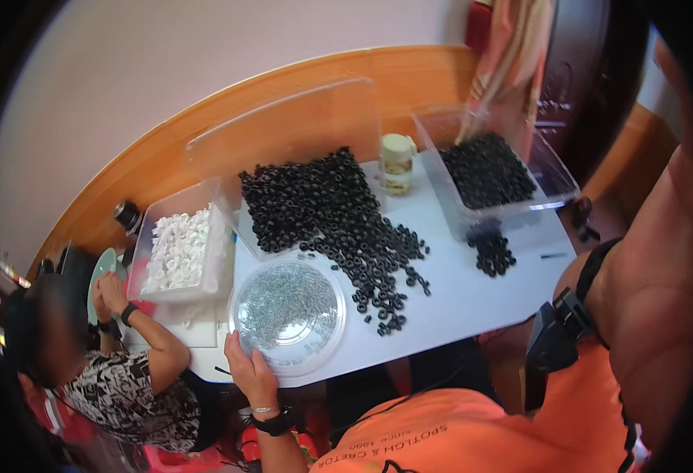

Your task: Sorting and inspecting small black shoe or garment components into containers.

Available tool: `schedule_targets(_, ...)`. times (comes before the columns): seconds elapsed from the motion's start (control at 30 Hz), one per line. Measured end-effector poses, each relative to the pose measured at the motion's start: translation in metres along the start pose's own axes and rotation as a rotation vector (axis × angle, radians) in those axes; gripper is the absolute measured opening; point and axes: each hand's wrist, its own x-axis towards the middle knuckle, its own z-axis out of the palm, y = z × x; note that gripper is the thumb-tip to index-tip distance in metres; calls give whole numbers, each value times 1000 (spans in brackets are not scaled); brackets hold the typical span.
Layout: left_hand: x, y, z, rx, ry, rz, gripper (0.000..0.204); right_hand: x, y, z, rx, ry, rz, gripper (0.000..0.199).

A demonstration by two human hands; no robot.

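At the near edge of the white table, my left hand (252, 370) is closed at the near rim of a round clear plastic tub (341, 335). Tiny silvery pieces (283, 296) cover much of the tub's bottom; their kind is too small to tell. Beyond the tub, a large heap of small black ring-shaped parts (307, 201) spills from a clear bin lying on its side (283, 118) toward the table's near edge. My right arm (662, 236) is raised along the right edge of the view, and its hand is out of sight.
A clear bin of black parts (555, 189) stands at the right, with a small pile (492, 252) before it. A pale green-lidded jar (397, 162) stands at the back. Left are a bin of white parts (177, 248) and a seated person (133, 386) with hands near a green dish.
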Motion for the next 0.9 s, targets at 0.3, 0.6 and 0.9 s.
schedule_targets(0.3, 7, 3, 7, 13, -42, 54, 51, -15, 17, 17, -8, -49, 199, 82)
schedule_targets(0.6, 6, 4, 7, 26, -35, 43, 51, -107, 67, 65, 41, -172, 998, 51)
schedule_targets(0.9, 6, 2, 7, 18, -22, 20, 51, -86, 137, 152, -443, -237, 526, 58)
